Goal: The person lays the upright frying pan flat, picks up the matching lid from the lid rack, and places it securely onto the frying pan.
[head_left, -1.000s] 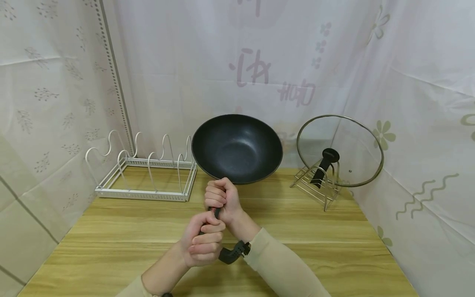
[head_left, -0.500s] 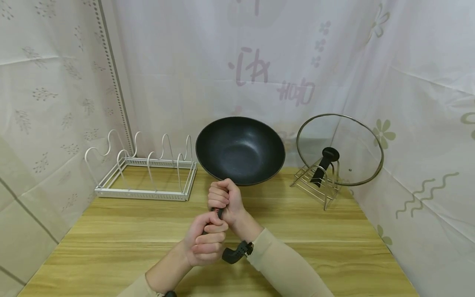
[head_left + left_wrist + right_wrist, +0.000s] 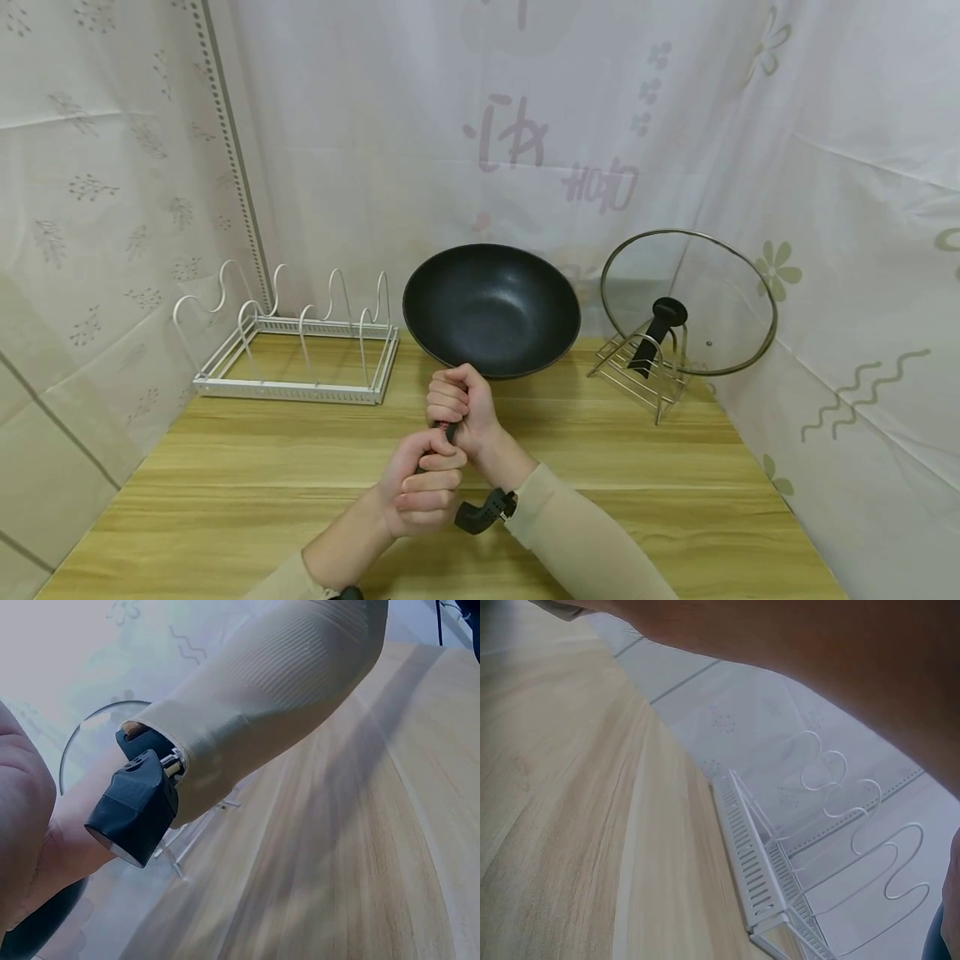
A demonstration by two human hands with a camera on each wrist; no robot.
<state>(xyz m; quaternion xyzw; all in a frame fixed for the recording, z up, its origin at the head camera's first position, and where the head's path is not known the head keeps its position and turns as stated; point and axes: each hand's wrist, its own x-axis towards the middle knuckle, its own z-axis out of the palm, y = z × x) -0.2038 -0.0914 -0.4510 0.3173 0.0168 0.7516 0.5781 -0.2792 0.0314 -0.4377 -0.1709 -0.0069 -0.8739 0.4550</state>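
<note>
Pale patterned curtains [image 3: 360,125] rise around my workspace, and below them I see the table [image 3: 720,500], its top a yellow-brown wood grain. Toward the back on the left is the white rack [image 3: 288,393], wavy wire dividers standing up from its slotted frame. The black wok [image 3: 491,317] is mid-view on my head camera, between the rack and the glass lid [image 3: 720,292], tilted so that I look into its bowl; whether its underside touches the table, I cannot tell. The lid stands on edge, metal-rimmed. Two beige sleeves [image 3: 585,533] reach in from the near edge. A small wire stand [image 3: 659,398] on the right holds the lid, whose black knob [image 3: 656,337] faces me. The right hand [image 3: 467,407] has its fingers pressed together, curled round the wok's handle [image 3: 449,429] just below the bowl. The left hand [image 3: 423,482] grips the same handle nearer the person, fingers likewise curled round it. From my wrist views I cannot tell how the fingertips lie. A dark wrist camera [image 3: 483,512] juts from the right cuff. Between the hands shows a short bit of handle, black with red.
</note>
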